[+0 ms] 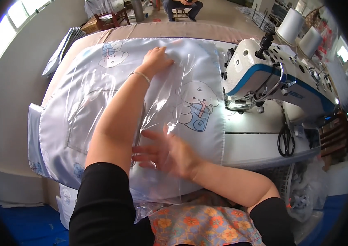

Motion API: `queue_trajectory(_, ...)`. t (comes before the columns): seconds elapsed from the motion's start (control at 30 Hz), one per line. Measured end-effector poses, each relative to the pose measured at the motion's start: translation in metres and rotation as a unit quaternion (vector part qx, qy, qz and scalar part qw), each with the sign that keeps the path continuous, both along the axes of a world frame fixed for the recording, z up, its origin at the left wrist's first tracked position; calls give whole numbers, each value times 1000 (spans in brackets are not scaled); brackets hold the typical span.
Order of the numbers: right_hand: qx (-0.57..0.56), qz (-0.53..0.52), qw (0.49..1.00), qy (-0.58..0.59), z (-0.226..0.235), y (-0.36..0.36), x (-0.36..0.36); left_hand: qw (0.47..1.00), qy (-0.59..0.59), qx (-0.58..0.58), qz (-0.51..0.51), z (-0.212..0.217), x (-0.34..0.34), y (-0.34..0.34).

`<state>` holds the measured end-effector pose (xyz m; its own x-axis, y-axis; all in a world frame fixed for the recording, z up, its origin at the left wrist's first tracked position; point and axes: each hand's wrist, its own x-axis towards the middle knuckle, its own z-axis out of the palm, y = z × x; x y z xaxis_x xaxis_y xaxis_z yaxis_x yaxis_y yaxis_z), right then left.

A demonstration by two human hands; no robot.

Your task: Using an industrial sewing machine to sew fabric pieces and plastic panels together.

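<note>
Pale blue-white satiny fabric (207,151) printed with cartoon puppies and blue cups lies spread over the sewing table. Over its middle is a clear, glossy plastic sheet (157,107), wrinkled and catching the light. My left hand (156,61), a thin bracelet at its wrist, reaches to the far part of the sheet and rests on it, fingers spread. Nearer to me, my right hand (168,153) is at the sheet's near part, fingers apart and smeared by motion. Through the plastic, a stitched curved outline shows on the fabric, partly behind my left forearm.
Right of the fabric stands a white and blue sewing machine (256,74), its lamp lit. Black-handled scissors (286,140) lie at the table's right. White thread cones (291,26) stand behind the machine. A seated person (182,7) is at the far side.
</note>
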<state>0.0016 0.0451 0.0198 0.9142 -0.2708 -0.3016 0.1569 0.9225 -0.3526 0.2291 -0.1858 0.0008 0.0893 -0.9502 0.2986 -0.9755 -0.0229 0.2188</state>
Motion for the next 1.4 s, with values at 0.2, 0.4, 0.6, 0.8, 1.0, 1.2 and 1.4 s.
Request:
queue_trajectory(0.2,-41,-70,997,-7,-19,-4,-12,996,80,16,25,-13,-15,-20)
queue_trajectory(0.4,-410,-155,880,182,12,-32,-60,915,319,-247,-3,28,75,-24)
queue_trajectory(0.6,-587,-272,700,303,-6,-72,-81,841,532,-16,-98,76,24,-39)
queue_trajectory(0.8,-543,-181,738,357,-7,-89,-83,972,171,91,-132,51,-25,-76)
queue_trajectory(1.0,-502,-181,770,351,-2,-93,-85,981,-21,111,-155,19,-88,-128)
queue_trajectory(1.2,-471,-177,809,305,-8,-96,-90,978,52,122,-162,13,-90,-146)
queue_trajectory(1.4,-459,-169,838,243,-12,-95,-93,996,42,-57,-49,-17,-74,-127)
